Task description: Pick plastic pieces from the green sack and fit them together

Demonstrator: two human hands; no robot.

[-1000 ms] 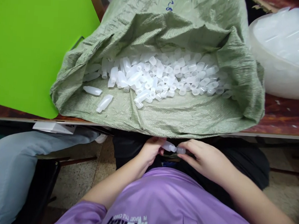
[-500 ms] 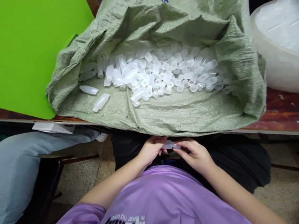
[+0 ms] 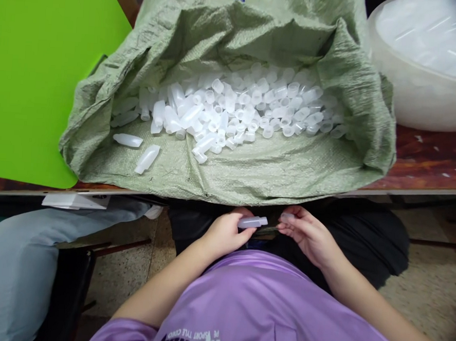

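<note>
Below the table edge, my left hand [image 3: 224, 235] is closed round a small translucent plastic tube [image 3: 252, 222]. The tube's narrower neck points right, toward my other hand. A short gap away, my right hand [image 3: 312, 237] pinches a small clear plastic piece [image 3: 287, 218] between thumb and fingers; it looks like a cap, but its shape is partly covered. Above both hands lies a green woven sack [image 3: 274, 178] with its mouth facing me. Inside is a heap of similar translucent tubes [image 3: 231, 111], and two loose tubes [image 3: 147, 159] rest near the sack's left front.
A green board [image 3: 32, 81] is on the left of the table. At the back right stands a whitish tub [image 3: 421, 102] full of clear plastic pieces. Another person's leg [image 3: 17, 260] is at the lower left, beside a white box [image 3: 75, 201] under the table edge.
My hands have moved apart. The right hand has shifted right with the small clear piece, leaving the tube's neck bare in my left hand. The view has shifted slightly.
</note>
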